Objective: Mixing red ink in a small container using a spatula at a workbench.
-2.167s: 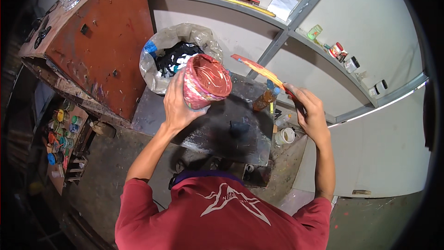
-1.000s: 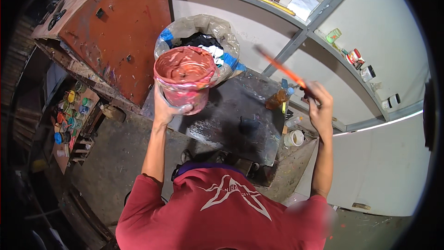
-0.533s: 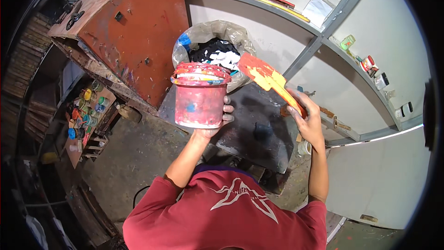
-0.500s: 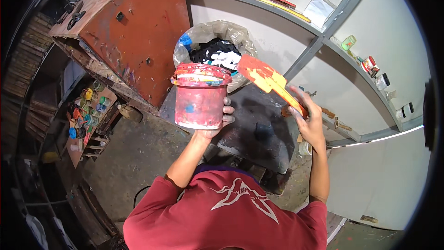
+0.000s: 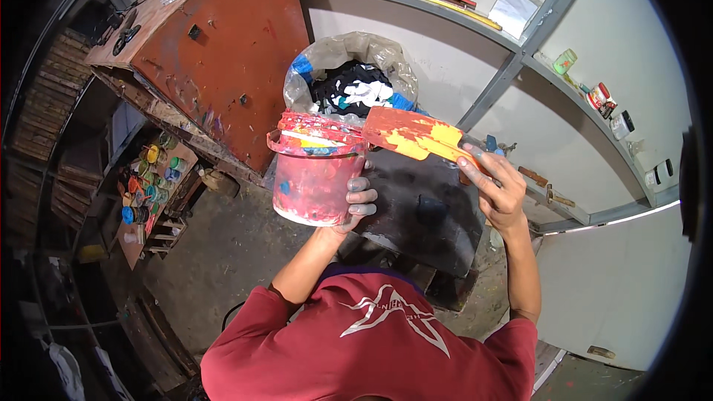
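The left grip (image 5: 359,199) is closed around a pink, paint-smeared bucket (image 5: 312,187), with its grey-stained fingers wrapped over the right side near the base. The bucket sits just left of that grip, held roughly upright in the air, its rim above the fingers streaked with red, white, yellow and blue, and a blue spot low on its wall. To the right of the left grip, the right grip (image 5: 499,184) is grasping the handle end of a flat spatula (image 5: 434,142) between thumb and fingers. The spatula points leftward from the right grip, its broad blade coated in red-brown and bright yellow paint. The blade's far edge lies by the bucket's rim, above the left grip; I cannot tell whether the two touch. Below and between both grips is a dark, scuffed surface (image 5: 401,189). Beyond the left grip and the bucket stands a clear plastic bag (image 5: 402,70) with blue patches, holding black and white cloths (image 5: 368,93). Well to the left of the left grip are a red-brown cabinet (image 5: 215,59) and, lower down, a small stand (image 5: 135,252) crowded with paint jars (image 5: 152,154). Beyond the right grip, further right, small containers (image 5: 598,95) line a grey wall ledge (image 5: 579,93)
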Demonstrator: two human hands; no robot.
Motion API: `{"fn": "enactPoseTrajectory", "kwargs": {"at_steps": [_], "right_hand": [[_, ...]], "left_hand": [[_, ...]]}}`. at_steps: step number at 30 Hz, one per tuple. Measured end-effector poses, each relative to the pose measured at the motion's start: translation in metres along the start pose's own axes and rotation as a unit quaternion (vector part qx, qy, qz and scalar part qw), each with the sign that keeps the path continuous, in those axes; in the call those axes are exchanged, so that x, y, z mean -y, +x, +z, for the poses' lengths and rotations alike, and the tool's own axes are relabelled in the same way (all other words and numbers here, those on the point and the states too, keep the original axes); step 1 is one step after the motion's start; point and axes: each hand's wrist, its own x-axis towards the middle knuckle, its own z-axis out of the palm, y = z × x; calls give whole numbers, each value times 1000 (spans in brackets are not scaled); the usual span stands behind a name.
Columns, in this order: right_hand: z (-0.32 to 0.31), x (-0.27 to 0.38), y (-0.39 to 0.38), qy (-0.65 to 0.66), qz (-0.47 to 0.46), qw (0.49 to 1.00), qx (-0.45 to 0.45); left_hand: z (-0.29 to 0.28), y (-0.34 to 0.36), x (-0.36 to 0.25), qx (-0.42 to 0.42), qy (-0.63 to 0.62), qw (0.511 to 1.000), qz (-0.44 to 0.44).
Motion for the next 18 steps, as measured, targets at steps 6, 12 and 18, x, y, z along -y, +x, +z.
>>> {"fn": "enactPoseTrajectory", "kwargs": {"at_steps": [6, 12, 18], "right_hand": [[-10, -5, 5, -51, -61, 997, -9], [-8, -5, 4, -42, -71, 996, 15], [11, -6, -1, 0, -48, 999, 16]], "left_hand": [[-1, -4, 2, -42, -4, 999, -9], [0, -9, 4, -70, -14, 997, 20], [5, -9, 10, -72, 8, 997, 34]]}}
